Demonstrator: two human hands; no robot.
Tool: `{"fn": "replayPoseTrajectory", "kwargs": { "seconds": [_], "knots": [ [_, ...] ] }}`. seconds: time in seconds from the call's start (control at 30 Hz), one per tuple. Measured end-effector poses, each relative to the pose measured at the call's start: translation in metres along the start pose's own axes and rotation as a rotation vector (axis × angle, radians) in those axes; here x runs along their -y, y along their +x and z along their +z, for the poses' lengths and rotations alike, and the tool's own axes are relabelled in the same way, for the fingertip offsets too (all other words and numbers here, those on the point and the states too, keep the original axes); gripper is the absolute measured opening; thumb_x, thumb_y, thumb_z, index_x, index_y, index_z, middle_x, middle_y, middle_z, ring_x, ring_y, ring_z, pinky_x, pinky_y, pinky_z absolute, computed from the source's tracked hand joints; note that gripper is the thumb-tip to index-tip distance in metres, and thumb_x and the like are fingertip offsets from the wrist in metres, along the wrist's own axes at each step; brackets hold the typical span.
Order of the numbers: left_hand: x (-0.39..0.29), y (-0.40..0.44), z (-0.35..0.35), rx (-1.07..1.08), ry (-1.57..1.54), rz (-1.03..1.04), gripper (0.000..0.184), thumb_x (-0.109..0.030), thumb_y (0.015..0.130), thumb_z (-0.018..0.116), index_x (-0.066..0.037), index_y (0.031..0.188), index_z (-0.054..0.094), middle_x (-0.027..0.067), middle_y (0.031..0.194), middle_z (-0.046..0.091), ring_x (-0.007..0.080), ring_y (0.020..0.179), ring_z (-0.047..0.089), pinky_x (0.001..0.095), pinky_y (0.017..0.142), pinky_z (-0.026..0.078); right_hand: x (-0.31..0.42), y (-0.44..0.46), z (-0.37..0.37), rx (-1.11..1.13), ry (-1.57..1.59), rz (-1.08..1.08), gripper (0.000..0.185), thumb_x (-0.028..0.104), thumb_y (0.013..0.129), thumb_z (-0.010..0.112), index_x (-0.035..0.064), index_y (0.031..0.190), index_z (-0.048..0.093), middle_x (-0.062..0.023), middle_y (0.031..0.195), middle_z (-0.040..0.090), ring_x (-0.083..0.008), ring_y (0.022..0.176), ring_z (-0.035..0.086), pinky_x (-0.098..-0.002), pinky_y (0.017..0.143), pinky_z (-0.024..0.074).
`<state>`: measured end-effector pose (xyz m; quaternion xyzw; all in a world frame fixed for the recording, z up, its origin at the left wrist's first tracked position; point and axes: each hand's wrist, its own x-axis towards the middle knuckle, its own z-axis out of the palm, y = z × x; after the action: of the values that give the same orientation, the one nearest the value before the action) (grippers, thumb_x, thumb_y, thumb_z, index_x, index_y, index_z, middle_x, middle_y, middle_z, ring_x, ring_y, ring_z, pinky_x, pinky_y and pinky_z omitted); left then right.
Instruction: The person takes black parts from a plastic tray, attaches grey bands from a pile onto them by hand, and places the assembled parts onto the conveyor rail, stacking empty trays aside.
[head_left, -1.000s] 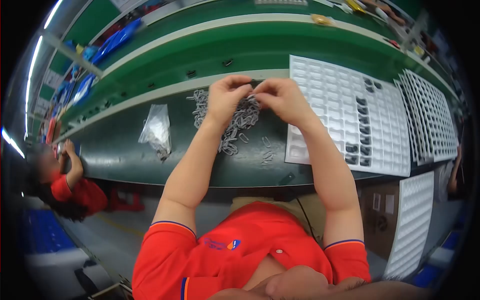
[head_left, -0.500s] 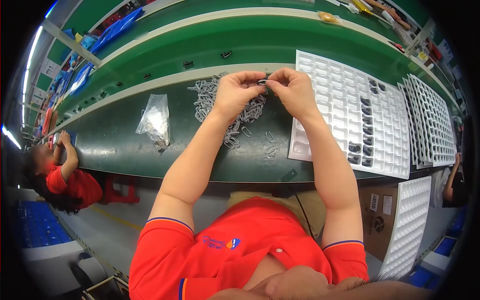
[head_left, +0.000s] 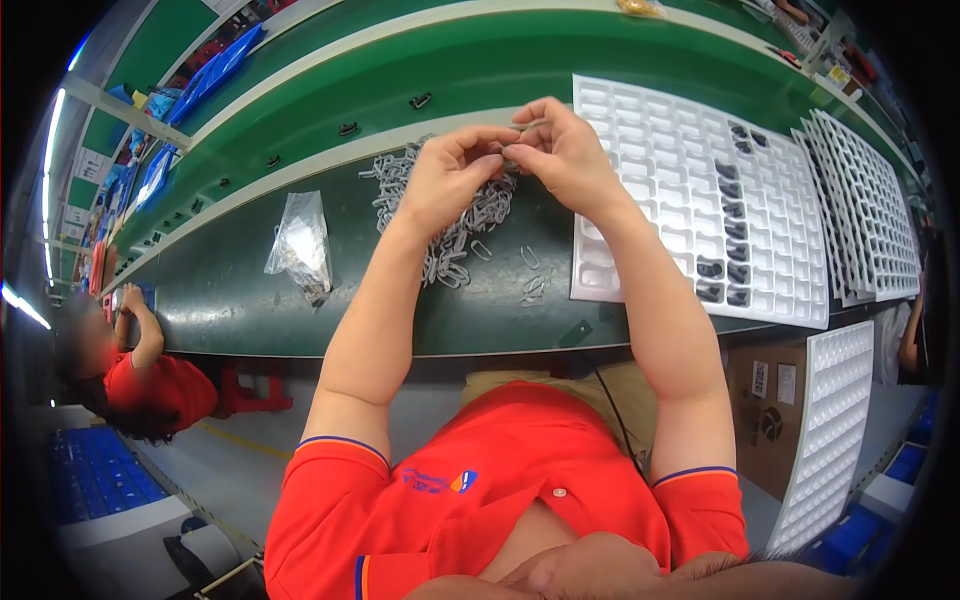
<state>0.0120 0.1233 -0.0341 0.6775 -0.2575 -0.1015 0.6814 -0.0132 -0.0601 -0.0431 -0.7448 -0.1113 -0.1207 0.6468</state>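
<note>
My left hand and my right hand meet above a pile of grey oval rings. Both are closed, fingertips pinched together around a small part that the fingers mostly hide. A thin greyish sliver shows by my right index finger; its kind is unclear. Two loose rings and several thin clear-looking pieces lie on the dark green table below my hands. Beside my right forearm lies a white compartment tray, with small black parts in some pockets.
A clear plastic bag lies left of the pile. Black parts sit spaced along the green strip behind. Stacked white trays stand at the right, and another tray leans by a cardboard box. A person in red sits at far left.
The dark part with a pale ring, visible between my fingertips before, is now mostly covered. My right index finger has lifted and my hands have closed in. The whole view has shifted slightly.
</note>
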Motion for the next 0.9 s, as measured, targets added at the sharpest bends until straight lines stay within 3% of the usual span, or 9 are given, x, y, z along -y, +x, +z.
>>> {"fn": "replayPoseTrajectory", "kwargs": {
  "seconds": [0.2,0.3,0.33,0.4,0.6,0.67,0.73,0.83,0.9],
  "knots": [
    [0.000,0.008,-0.012,0.089,0.196,-0.010,0.024,0.004,0.086,0.063,0.001,0.110,0.069,0.0048,0.093,0.072,0.0128,0.081,0.067,0.0251,0.076,0.054,0.017,-0.009,0.007,-0.084,-0.086,0.021,0.021,0.010,0.083,0.075,-0.0038,0.095,0.066,-0.0120,0.085,0.072,-0.0171,0.074,0.068,-0.0270,0.071,0.0535],
    [0.010,0.035,-0.029,-0.046,0.221,-0.004,0.016,0.002,0.086,0.067,0.002,0.101,0.068,0.0041,0.095,0.070,0.0120,0.082,0.066,0.0265,0.077,0.054,0.024,-0.017,0.009,0.158,-0.462,-0.081,0.020,0.015,0.080,0.076,-0.0034,0.087,0.069,-0.0182,0.080,0.071,-0.0282,0.074,0.070,-0.0342,0.072,0.0555],
    [0.015,0.047,-0.033,-0.041,0.233,-0.009,0.016,0.002,0.086,0.067,0.002,0.101,0.068,0.0041,0.095,0.070,0.0120,0.082,0.066,0.0265,0.077,0.054,0.022,-0.021,0.015,0.151,-0.449,-0.082,0.020,0.015,0.080,0.076,-0.0034,0.087,0.069,-0.0182,0.080,0.071,-0.0282,0.074,0.070,-0.0342,0.072,0.0555],
    [0.025,0.077,-0.037,-0.098,0.543,0.029,0.013,-0.002,0.084,0.070,0.001,0.096,0.068,0.0042,0.089,0.070,0.0120,0.080,0.066,0.0274,0.074,0.053,0.019,-0.030,0.033,0.541,-0.674,-0.040,0.019,0.019,0.078,0.076,0.0009,0.083,0.073,-0.0213,0.088,0.071,-0.0382,0.084,0.070,-0.0442,0.077,0.0563],
    [0.066,0.144,-0.031,-0.084,0.986,0.175,0.015,-0.011,0.079,0.076,-0.003,0.091,0.070,0.0064,0.078,0.070,0.0167,0.074,0.067,0.0317,0.068,0.053,0.018,-0.050,0.054,0.555,-0.808,-0.057,0.015,0.016,0.077,0.071,0.0026,0.083,0.074,-0.0221,0.085,0.071,-0.0378,0.084,0.070,-0.0447,0.075,0.0566],
    [0.082,0.158,-0.041,-0.013,1.186,0.313,0.019,-0.015,0.076,0.077,-0.006,0.090,0.070,0.0091,0.079,0.070,0.0234,0.073,0.067,0.0355,0.068,0.053,0.020,-0.049,0.054,0.563,-0.786,-0.024,0.015,0.014,0.076,0.069,0.0026,0.084,0.075,-0.0218,0.087,0.071,-0.0372,0.086,0.071,-0.0446,0.076,0.0568],
    [0.078,0.169,-0.041,0.036,1.210,0.131,0.019,-0.017,0.074,0.077,-0.005,0.088,0.070,0.0154,0.086,0.071,0.0330,0.083,0.069,0.0415,0.074,0.054,0.021,-0.051,0.051,0.587,-0.748,0.013,0.016,0.010,0.075,0.066,0.0018,0.085,0.075,-0.0211,0.090,0.072,-0.0361,0.088,0.071,-0.0445,0.076,0.0571],
    [0.062,0.182,0.002,0.123,1.280,0.254,0.022,-0.017,0.074,0.077,-0.004,0.090,0.070,0.0146,0.088,0.071,0.0300,0.082,0.069,0.0389,0.075,0.054,0.030,-0.051,0.045,0.591,-0.699,0.039,0.018,0.008,0.076,0.065,0.0016,0.091,0.075,-0.0196,0.098,0.073,-0.0327,0.096,0.071,-0.0432,0.079,0.0578],
    [0.033,0.196,0.048,0.182,1.078,0.181,0.023,-0.014,0.077,0.076,-0.004,0.097,0.070,0.0085,0.086,0.071,0.0196,0.077,0.067,0.0318,0.072,0.053,0.026,-0.051,0.044,0.537,-0.658,0.034,0.019,0.008,0.076,0.065,0.0010,0.091,0.075,-0.0204,0.097,0.072,-0.0345,0.094,0.071,-0.0442,0.078,0.0573]
  ]
}}
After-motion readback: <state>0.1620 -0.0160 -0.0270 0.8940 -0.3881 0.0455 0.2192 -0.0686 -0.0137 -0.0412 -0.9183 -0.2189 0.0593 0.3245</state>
